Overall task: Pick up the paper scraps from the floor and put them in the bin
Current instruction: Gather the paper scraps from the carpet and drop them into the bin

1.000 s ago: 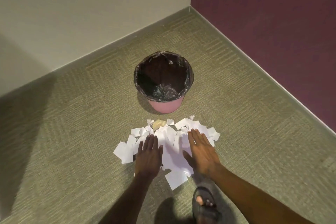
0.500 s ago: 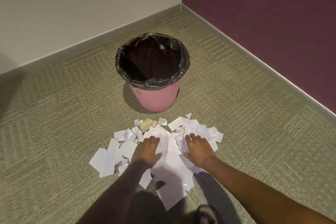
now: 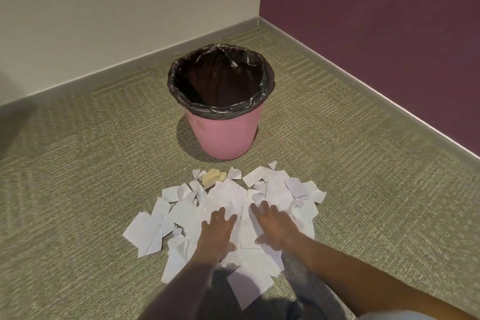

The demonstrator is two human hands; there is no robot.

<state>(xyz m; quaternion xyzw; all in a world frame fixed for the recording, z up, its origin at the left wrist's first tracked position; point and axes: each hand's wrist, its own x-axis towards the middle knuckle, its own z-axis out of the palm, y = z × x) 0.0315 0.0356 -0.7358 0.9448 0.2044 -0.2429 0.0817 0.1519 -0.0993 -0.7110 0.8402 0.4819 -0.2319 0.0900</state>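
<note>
A pile of several white paper scraps (image 3: 181, 213) lies spread on the carpet in front of me. One yellowish crumpled scrap (image 3: 212, 177) sits at its far edge. A pink bin (image 3: 226, 135) lined with a black bag stands upright just beyond the pile. My left hand (image 3: 217, 234) lies flat on the middle of the pile, fingers spread. My right hand (image 3: 275, 226) lies flat beside it on the paper, fingers straight. Neither hand holds a scrap.
The bin stands near a room corner, with a cream wall (image 3: 104, 21) behind it and a purple wall (image 3: 376, 34) on the right. Olive carpet (image 3: 78, 189) extends on all sides of the pile.
The camera has dropped lower and closer, so the bin looks bigger and more side-on. Both hands slid back towards me across the pile, and their fingers went from curled to flat.
</note>
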